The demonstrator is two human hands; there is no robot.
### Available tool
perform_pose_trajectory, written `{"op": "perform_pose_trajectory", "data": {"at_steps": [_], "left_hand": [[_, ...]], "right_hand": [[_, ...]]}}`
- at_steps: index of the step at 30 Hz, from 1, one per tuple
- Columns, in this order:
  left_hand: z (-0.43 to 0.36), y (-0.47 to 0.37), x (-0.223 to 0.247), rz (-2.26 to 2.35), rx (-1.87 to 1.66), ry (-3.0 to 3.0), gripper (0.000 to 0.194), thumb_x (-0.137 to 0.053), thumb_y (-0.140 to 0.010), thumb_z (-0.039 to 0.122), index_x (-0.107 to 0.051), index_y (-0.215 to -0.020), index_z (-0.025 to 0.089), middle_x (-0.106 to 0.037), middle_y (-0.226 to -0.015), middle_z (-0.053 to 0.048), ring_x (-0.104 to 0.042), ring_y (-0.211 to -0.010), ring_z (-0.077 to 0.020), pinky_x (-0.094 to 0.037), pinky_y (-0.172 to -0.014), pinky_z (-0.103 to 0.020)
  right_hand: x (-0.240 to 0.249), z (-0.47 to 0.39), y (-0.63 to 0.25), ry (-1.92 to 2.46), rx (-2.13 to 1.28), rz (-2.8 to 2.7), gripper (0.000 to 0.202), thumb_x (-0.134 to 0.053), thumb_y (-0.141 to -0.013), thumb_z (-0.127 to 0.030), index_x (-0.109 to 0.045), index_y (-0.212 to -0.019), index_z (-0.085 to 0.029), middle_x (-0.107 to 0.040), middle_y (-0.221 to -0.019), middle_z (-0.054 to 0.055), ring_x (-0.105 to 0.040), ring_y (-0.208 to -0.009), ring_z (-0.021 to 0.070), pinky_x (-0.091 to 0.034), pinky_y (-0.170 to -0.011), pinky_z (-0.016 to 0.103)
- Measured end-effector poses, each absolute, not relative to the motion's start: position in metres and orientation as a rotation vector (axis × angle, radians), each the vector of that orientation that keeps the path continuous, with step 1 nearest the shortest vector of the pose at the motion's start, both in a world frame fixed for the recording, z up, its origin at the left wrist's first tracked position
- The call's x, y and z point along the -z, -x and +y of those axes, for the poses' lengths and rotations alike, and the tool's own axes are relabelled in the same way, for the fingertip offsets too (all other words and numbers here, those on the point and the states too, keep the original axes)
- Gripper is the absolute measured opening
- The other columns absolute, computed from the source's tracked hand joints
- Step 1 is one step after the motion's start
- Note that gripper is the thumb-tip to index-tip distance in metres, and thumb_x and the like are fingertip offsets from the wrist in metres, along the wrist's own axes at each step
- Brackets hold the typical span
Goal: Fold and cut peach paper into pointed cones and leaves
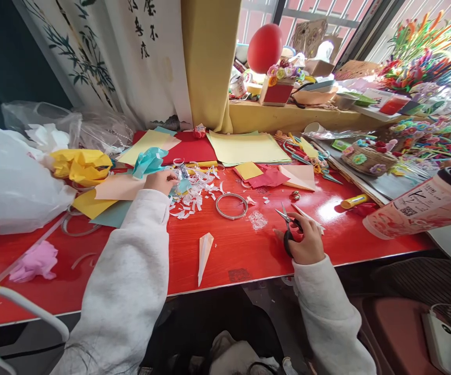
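My right hand (307, 240) is closed round the black handles of a pair of scissors (287, 219), whose blades are parted and point away to the left. Just beyond it lies a narrow folded paper strip (308, 217). My left hand (160, 181) is at the edge of a heap of white paper scraps (194, 195), beside crumpled teal paper (149, 161). Its fingers are curled together, and what they hold, if anything, is hidden. Between the hands are a tape roll (232, 206) and, nearer me, a folded peach paper cone (205, 256) on the red table (229, 250).
Pale yellow sheets (248, 147) lie at the back, with small red and yellow papers in front. A plastic bag (14, 177) and crumpled yellow paper (81, 165) stand left. A pink cup (421, 203) leans at the right, near a flower basket (369, 159). Pink crumpled paper (36, 262) lies front left.
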State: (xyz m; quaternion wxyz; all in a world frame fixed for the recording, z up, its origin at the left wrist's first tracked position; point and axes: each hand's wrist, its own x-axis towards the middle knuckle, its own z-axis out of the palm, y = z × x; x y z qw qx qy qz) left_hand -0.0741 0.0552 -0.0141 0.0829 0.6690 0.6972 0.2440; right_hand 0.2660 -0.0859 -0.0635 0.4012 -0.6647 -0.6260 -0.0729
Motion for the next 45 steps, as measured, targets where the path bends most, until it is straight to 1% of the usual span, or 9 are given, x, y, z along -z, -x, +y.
{"op": "perform_pose_trajectory", "data": {"at_steps": [10,14,20,27,32,36,38,42,45], "left_hand": [[0.053,0.072,0.011,2.079,-0.772,-2.128,0.020,-0.052,-0.068,0.031,-0.063,-0.081,0.020,-0.059,-0.085,-0.003,-0.053,-0.075,-0.0147,-0.039,-0.064,-0.021],[0.053,0.072,0.012,2.001,-0.784,-2.135,0.017,-0.052,-0.068,0.028,-0.063,-0.077,0.019,-0.062,-0.084,-0.001,-0.054,-0.077,-0.0144,-0.039,-0.065,-0.021],[0.053,0.074,0.012,2.003,-0.712,-2.080,0.023,-0.049,-0.067,0.020,-0.060,-0.087,0.022,-0.062,-0.080,0.000,-0.055,-0.075,-0.0141,-0.040,-0.066,-0.022],[0.051,0.073,0.010,2.111,-0.705,-2.080,0.015,-0.053,-0.066,0.028,-0.062,-0.077,0.023,-0.060,-0.088,-0.001,-0.054,-0.075,-0.0171,-0.039,-0.067,-0.026],[0.045,0.072,0.001,2.153,-0.680,-2.017,0.032,-0.051,-0.067,0.025,-0.054,-0.098,0.030,-0.062,-0.085,0.003,-0.055,-0.076,-0.0173,-0.038,-0.065,-0.026],[0.042,0.076,-0.005,2.245,-0.519,-1.993,0.039,-0.043,-0.072,0.042,-0.047,-0.110,0.036,-0.058,-0.097,-0.001,-0.053,-0.085,-0.0245,-0.038,-0.064,-0.031],[0.041,0.078,-0.006,2.315,-0.546,-1.985,0.038,-0.038,-0.073,0.046,-0.051,-0.106,0.034,-0.054,-0.103,-0.004,-0.052,-0.087,-0.0260,-0.038,-0.064,-0.032],[0.042,0.080,-0.007,2.316,-0.647,-1.969,0.027,-0.046,-0.070,0.030,-0.054,-0.096,0.027,-0.057,-0.097,-0.003,-0.053,-0.083,-0.0213,-0.038,-0.064,-0.029],[0.040,0.079,-0.009,2.340,-0.617,-1.993,0.024,-0.040,-0.074,0.032,-0.057,-0.091,0.027,-0.059,-0.097,-0.002,-0.053,-0.083,-0.0231,-0.037,-0.062,-0.031]], "right_hand": [[0.066,-0.085,-0.269,1.668,0.156,-1.601,0.044,-0.061,-0.056,-0.027,-0.054,-0.098,-0.018,-0.053,-0.076,0.005,-0.048,-0.069,0.0163,-0.040,-0.071,0.035],[0.067,-0.085,-0.272,1.674,0.137,-1.631,0.045,-0.061,-0.056,-0.026,-0.053,-0.099,-0.019,-0.053,-0.077,0.005,-0.049,-0.069,0.0163,-0.040,-0.070,0.035],[0.067,-0.085,-0.270,1.671,0.160,-1.599,0.044,-0.061,-0.057,-0.027,-0.053,-0.099,-0.019,-0.053,-0.076,0.005,-0.049,-0.069,0.0166,-0.040,-0.071,0.035],[0.067,-0.085,-0.269,1.689,0.162,-1.614,0.044,-0.061,-0.057,-0.029,-0.053,-0.099,-0.020,-0.053,-0.076,0.004,-0.049,-0.071,0.0170,-0.039,-0.073,0.036],[0.067,-0.085,-0.267,1.669,0.142,-1.596,0.044,-0.061,-0.057,-0.030,-0.053,-0.099,-0.019,-0.053,-0.076,0.005,-0.048,-0.071,0.0167,-0.040,-0.072,0.036],[0.065,-0.086,-0.263,1.656,0.033,-1.604,0.046,-0.060,-0.058,-0.035,-0.052,-0.101,-0.019,-0.053,-0.076,0.005,-0.049,-0.070,0.0164,-0.041,-0.070,0.035],[0.063,-0.087,-0.260,1.652,-0.086,-1.577,0.048,-0.060,-0.059,-0.036,-0.051,-0.103,-0.019,-0.053,-0.078,0.005,-0.050,-0.069,0.0157,-0.043,-0.067,0.033],[0.059,-0.094,-0.259,1.621,-0.280,-1.564,0.056,-0.061,-0.058,-0.036,-0.045,-0.109,-0.018,-0.053,-0.077,0.004,-0.051,-0.066,0.0145,-0.044,-0.062,0.030],[0.056,-0.101,-0.262,1.575,-0.242,-1.706,0.060,-0.062,-0.057,-0.032,-0.042,-0.112,-0.019,-0.052,-0.084,0.007,-0.050,-0.073,0.0168,-0.044,-0.065,0.032]]}}
